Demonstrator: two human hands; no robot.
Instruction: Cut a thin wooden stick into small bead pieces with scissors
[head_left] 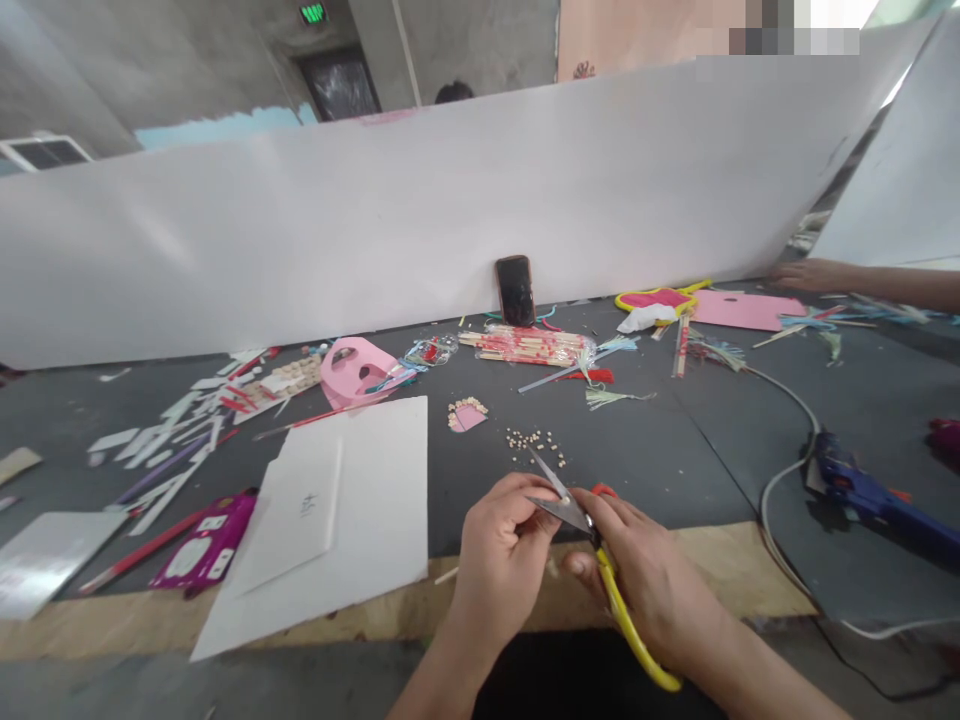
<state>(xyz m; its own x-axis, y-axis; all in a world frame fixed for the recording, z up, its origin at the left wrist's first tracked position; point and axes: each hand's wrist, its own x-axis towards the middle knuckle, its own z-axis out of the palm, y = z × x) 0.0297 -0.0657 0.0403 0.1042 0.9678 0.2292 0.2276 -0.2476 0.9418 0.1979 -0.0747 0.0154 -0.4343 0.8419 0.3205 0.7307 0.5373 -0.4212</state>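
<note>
My right hand is closed round yellow-handled scissors, whose blades stand apart and point up and left. My left hand is pinched beside the blades, on something too small to make out. Just beyond the blade tips lies a scatter of small pale bits on the dark mat. A little pink piece with beads lies farther back.
White sheets lie left of my hands, a magenta packet and strips farther left. A blue glue gun with its cable sits right. A phone leans on the white partition. Another person's arm rests at far right.
</note>
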